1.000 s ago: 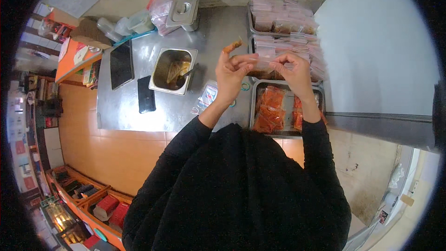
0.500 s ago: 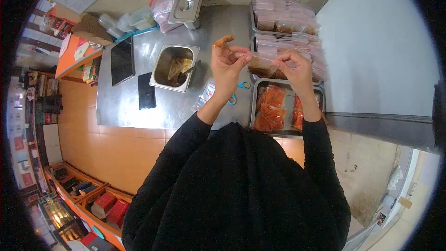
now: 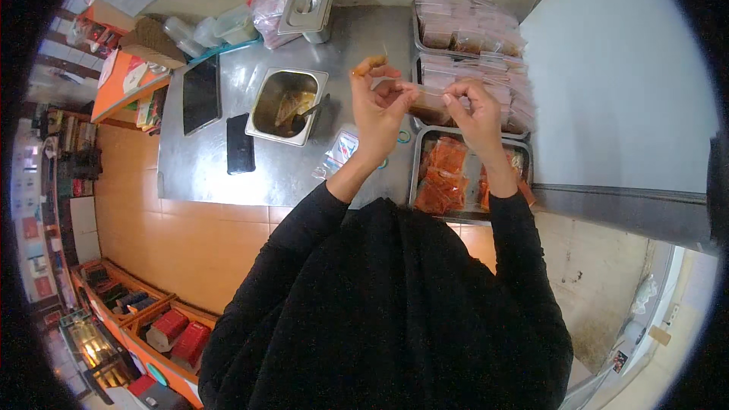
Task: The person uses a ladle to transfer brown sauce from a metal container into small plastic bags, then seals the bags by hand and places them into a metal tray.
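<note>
Between my hands hangs a small clear plastic bag with brown contents low in it. My left hand pinches the bag's upper left corner between thumb and forefinger, and its raised outer fingers carry an orange-brown smear. At the upper right corner, my right hand grips the bag with thumb and fingers pressed together. Beneath the hands lie the metal trays, one with similar filled bags and a nearer one with bags of orange-red food. Blue-handled scissors are partly hidden behind my left wrist.
Left of my hands stands a steel pan with brownish liquid and a ladle. A black phone, a dark tablet and a pack of plastic bags lie on the steel table. At the back is a lidded steel container. A pale panel bounds the right.
My right hand has shifted slightly left, nearer my left hand. Both still grip the bag's top edge, and my left hand has moved a little to the right.
</note>
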`<action>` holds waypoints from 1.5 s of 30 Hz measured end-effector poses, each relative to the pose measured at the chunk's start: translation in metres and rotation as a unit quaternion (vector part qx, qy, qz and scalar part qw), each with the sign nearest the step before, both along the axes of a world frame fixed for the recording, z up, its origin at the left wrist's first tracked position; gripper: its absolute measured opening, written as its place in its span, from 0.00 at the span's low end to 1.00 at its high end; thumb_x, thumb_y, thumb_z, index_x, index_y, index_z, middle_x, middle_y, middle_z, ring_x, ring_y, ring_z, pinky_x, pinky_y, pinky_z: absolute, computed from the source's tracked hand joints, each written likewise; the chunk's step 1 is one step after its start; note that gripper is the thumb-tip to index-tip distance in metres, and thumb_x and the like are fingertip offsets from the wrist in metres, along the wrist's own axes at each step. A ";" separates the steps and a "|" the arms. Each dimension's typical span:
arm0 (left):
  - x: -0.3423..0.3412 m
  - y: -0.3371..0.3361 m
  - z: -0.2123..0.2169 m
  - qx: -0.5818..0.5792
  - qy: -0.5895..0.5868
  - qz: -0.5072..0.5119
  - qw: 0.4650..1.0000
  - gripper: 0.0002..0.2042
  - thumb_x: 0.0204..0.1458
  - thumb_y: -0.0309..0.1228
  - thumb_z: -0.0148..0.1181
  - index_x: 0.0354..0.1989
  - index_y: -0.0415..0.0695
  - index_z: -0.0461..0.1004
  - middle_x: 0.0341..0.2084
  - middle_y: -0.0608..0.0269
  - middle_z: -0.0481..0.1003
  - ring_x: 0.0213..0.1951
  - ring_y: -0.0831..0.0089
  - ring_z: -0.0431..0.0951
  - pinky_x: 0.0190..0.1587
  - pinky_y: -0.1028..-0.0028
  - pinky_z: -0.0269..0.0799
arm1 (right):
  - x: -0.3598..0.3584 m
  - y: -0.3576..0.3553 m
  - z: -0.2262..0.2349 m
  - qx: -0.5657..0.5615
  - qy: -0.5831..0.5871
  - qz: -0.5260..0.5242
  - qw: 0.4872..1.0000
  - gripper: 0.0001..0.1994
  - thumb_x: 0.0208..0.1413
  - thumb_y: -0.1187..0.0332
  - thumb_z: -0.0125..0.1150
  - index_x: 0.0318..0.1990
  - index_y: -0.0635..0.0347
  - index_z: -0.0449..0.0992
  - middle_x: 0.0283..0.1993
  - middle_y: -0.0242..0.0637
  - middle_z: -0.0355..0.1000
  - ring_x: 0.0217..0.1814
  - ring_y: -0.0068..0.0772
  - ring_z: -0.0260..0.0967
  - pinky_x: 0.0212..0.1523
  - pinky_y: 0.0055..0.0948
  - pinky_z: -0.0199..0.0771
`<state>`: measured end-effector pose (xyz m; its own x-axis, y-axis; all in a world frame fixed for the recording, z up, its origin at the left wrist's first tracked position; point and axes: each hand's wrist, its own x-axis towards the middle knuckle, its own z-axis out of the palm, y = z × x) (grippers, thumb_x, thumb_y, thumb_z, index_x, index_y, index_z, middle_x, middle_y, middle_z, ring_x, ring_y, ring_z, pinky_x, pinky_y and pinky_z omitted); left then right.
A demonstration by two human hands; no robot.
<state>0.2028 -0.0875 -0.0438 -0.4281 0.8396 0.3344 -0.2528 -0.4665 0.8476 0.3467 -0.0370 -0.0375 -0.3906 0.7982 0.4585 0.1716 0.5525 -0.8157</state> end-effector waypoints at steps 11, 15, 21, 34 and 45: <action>0.002 -0.001 -0.004 -0.001 -0.036 -0.028 0.999 0.27 0.36 0.11 0.53 0.44 0.45 0.49 0.34 0.59 0.58 0.30 0.71 0.70 0.31 0.78 0.70 | -0.011 -0.003 0.004 0.008 -0.013 0.019 1.000 0.04 0.40 0.76 0.56 0.26 0.64 0.69 0.26 0.35 0.67 0.28 0.25 0.65 0.31 0.22 0.65; 0.004 -0.003 -0.003 -0.015 -0.036 -0.026 0.999 0.26 0.36 0.11 0.52 0.44 0.45 0.50 0.33 0.59 0.58 0.31 0.72 0.69 0.31 0.78 0.70 | -0.011 -0.003 0.002 0.022 -0.027 0.024 0.999 0.04 0.39 0.76 0.56 0.25 0.64 0.69 0.24 0.36 0.66 0.28 0.28 0.65 0.30 0.23 0.65; 0.007 -0.003 -0.005 -0.019 -0.020 -0.004 1.000 0.26 0.35 0.12 0.54 0.42 0.44 0.51 0.29 0.62 0.60 0.30 0.75 0.68 0.31 0.79 0.70 | -0.014 -0.002 0.001 0.043 -0.039 0.010 0.998 0.04 0.38 0.75 0.56 0.23 0.63 0.68 0.23 0.36 0.65 0.28 0.32 0.64 0.30 0.26 0.62; 0.002 0.000 -0.003 -0.002 -0.009 0.037 0.999 0.26 0.36 0.13 0.55 0.42 0.44 0.51 0.30 0.63 0.60 0.33 0.76 0.65 0.35 0.80 0.67 | 0.011 0.010 0.002 0.055 -0.067 0.020 0.996 0.04 0.39 0.74 0.57 0.23 0.62 0.69 0.23 0.34 0.66 0.24 0.26 0.63 0.27 0.24 0.61; 0.007 0.002 -0.006 0.004 -0.020 0.019 1.000 0.26 0.37 0.14 0.55 0.43 0.44 0.50 0.33 0.60 0.59 0.33 0.70 0.70 0.34 0.76 0.68 | 0.000 0.005 0.005 0.089 -0.047 -0.002 0.995 0.04 0.39 0.74 0.56 0.23 0.62 0.68 0.22 0.34 0.65 0.24 0.29 0.63 0.29 0.25 0.61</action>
<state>0.2098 -0.0856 -0.0502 -0.4723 0.8205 0.3219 -0.2695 -0.4822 0.8336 0.3467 -0.0318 -0.0324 -0.4348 0.7094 0.5547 0.2455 0.6860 -0.6849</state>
